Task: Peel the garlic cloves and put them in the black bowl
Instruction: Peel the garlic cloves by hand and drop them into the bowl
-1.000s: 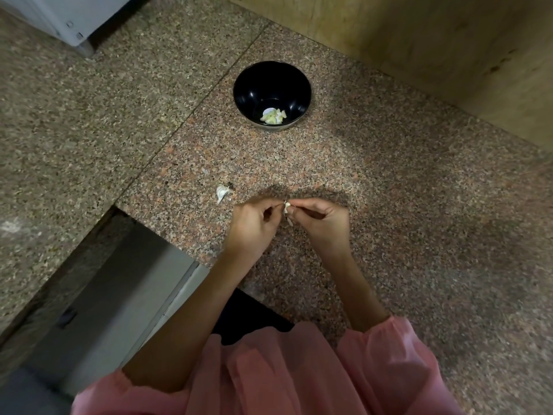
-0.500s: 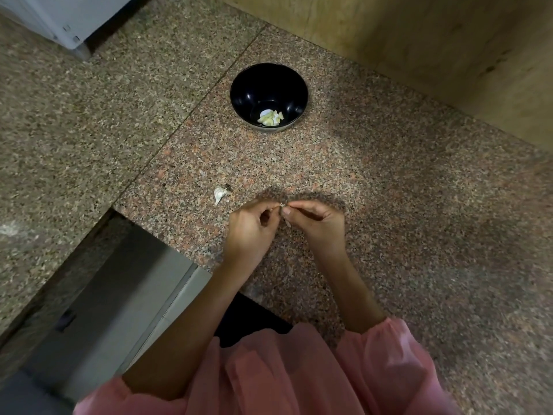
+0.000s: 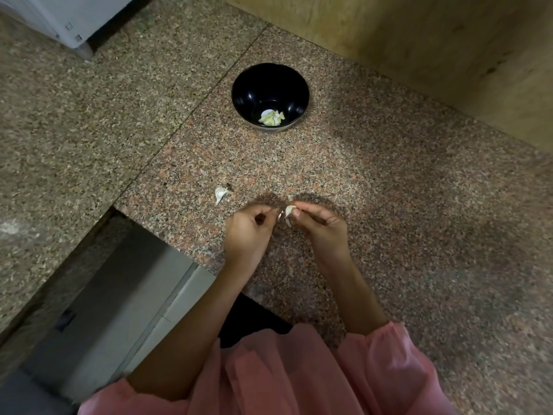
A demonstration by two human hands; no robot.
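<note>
A small pale garlic clove (image 3: 289, 210) is pinched at the fingertips of my right hand (image 3: 321, 227), just above the granite counter. My left hand (image 3: 248, 232) has its fingers curled and pinches a strip of papery skin (image 3: 280, 216) that hangs off the clove. The black bowl (image 3: 248, 85) stands farther back on the counter, with several peeled cloves (image 3: 271, 117) at its bottom. Another unpeeled clove (image 3: 220, 194) lies on the counter to the left of my hands.
The speckled granite counter (image 3: 389, 205) ends in a corner edge close to my left forearm, with a drop to a grey floor (image 3: 98, 301). A wooden wall (image 3: 434, 49) runs behind the bowl. A white appliance corner (image 3: 59, 22) sits at the top left.
My hands have drawn slightly apart, and more of the white clove shows between the fingertips, with skin pulled off to the left.
</note>
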